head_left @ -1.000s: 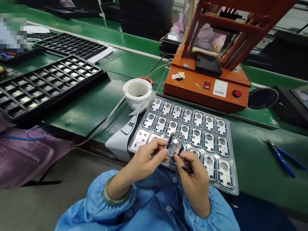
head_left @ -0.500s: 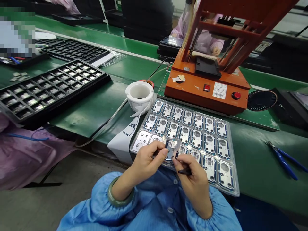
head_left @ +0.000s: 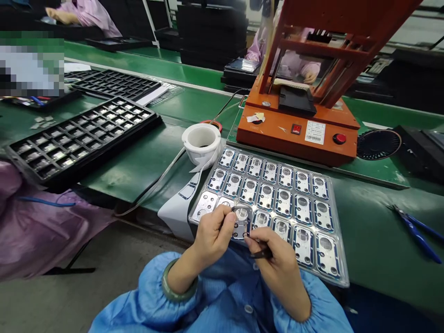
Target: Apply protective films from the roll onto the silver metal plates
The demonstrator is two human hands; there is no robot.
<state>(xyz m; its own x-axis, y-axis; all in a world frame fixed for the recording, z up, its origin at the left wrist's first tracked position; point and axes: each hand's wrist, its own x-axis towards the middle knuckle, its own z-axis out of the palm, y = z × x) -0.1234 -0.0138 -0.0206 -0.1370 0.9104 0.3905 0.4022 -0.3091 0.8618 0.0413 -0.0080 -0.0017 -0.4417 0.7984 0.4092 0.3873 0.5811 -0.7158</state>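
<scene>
My left hand [head_left: 214,233] is closed, pinching the left edge of a small silvery metal plate [head_left: 240,230] with a dark blue border and round holes. My right hand [head_left: 277,263] is closed too, its thumb and fingertip at the plate's lower right corner. Tucked in that palm is a slim black tool [head_left: 261,253] whose pointed end sticks out to the left; its kind is unclear. Below the hands lies a clear plastic tray [head_left: 342,259] with rows of similar plates. Two plates at its left, one being a plain plate [head_left: 204,203], lack the blue border.
A white tape roll [head_left: 201,138] with its strip [head_left: 178,206] hanging out stands left of the tray. Behind is an orange press [head_left: 270,134]. Blue-handled pliers [head_left: 418,231] lie right, a black compartment tray [head_left: 86,134] left. Co-workers in pink sleeves [head_left: 100,18] are nearby.
Both hands have shifted slightly left and down relative to the tray with the plate. The right fingertips have moved down along the plate's right edge. The camera view has turned slightly.
</scene>
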